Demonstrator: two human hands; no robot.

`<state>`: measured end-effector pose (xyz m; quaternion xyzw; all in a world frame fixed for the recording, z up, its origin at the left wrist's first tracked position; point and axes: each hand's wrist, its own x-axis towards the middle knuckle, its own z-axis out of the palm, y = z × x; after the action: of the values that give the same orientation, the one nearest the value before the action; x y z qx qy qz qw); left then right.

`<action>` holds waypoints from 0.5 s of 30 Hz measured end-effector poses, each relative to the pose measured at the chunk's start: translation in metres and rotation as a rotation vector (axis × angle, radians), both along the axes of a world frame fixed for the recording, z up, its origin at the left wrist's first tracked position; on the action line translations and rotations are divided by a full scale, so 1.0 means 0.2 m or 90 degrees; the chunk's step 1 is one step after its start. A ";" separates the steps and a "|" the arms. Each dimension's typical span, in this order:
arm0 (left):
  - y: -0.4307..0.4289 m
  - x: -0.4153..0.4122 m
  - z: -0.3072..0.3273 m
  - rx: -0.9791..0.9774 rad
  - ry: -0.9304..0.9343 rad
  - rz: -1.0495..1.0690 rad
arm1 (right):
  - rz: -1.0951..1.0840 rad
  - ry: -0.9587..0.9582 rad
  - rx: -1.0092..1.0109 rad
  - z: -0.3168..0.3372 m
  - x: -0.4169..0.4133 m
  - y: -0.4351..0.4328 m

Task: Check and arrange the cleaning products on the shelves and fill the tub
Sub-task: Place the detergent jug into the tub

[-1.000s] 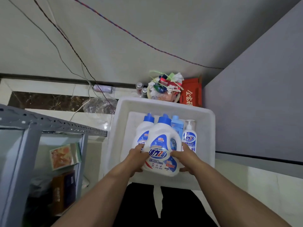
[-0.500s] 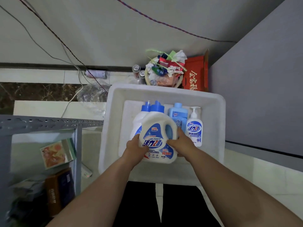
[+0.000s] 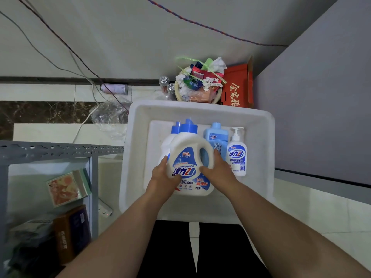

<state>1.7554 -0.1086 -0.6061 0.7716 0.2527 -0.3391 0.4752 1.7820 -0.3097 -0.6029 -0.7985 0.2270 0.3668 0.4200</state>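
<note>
A white plastic tub (image 3: 136, 157) sits on the floor in front of me. In it a large white detergent jug with a blue cap (image 3: 188, 155) is held from both sides: my left hand (image 3: 163, 178) grips its left flank and my right hand (image 3: 217, 170) grips its handle side. Behind it stands a second white jug (image 3: 167, 143), mostly hidden. To the right are a light blue bottle (image 3: 215, 135) and a white pump bottle (image 3: 236, 155), both upright in the tub.
A grey metal shelf rack (image 3: 60, 150) stands at the left with boxes (image 3: 66, 187) on its lower level. Behind the tub are a full rubbish basket (image 3: 198, 85), a red carton (image 3: 237, 89), spray cans (image 3: 166, 84) and loose cables. A grey cabinet (image 3: 321, 97) stands on the right.
The jug in both hands has sunk a little lower and deeper into the tub. My view has shifted slightly, so the tub sits more central.
</note>
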 end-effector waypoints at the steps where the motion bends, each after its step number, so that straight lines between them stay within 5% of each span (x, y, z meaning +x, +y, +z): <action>1: -0.01 0.01 0.01 0.005 -0.009 -0.019 | 0.004 -0.010 -0.004 0.00 -0.01 0.00; 15: -0.01 -0.04 0.08 0.103 -0.049 -0.121 | 0.102 -0.023 0.005 0.08 0.00 -0.08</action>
<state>1.7466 -0.1102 -0.5903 0.8405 0.1865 -0.3312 0.3861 1.7811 -0.3252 -0.5877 -0.8188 0.1531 0.3860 0.3964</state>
